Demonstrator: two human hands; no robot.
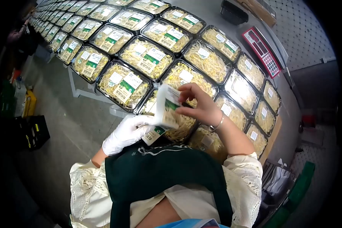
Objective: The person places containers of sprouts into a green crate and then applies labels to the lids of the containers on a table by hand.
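Observation:
A white glove covers my left hand point(126, 133), whose fingers are closed around a thick stack of printed labels point(167, 108) in white, green and beige. My bare right hand point(198, 103), with a bracelet at the wrist, has thumb and forefinger at the right edge of the stack; whether a single label is pinched between them, I cannot make out. Below the stack, another green and beige label point(152, 136) shows near my left fingers. Under my hands are black trays of bean sprouts point(187, 76) with clear tops. The tray to the left point(126, 85) bears a large green and beige label plus a small white sticker.
Rows of labelled sprout trays point(102, 38) run away to the far left. On the right, several trays point(241, 89) carry only a small white sticker. A red scale point(261, 52) and a black container point(233, 12) stand behind them. A black crate point(33, 132) is on the floor at left.

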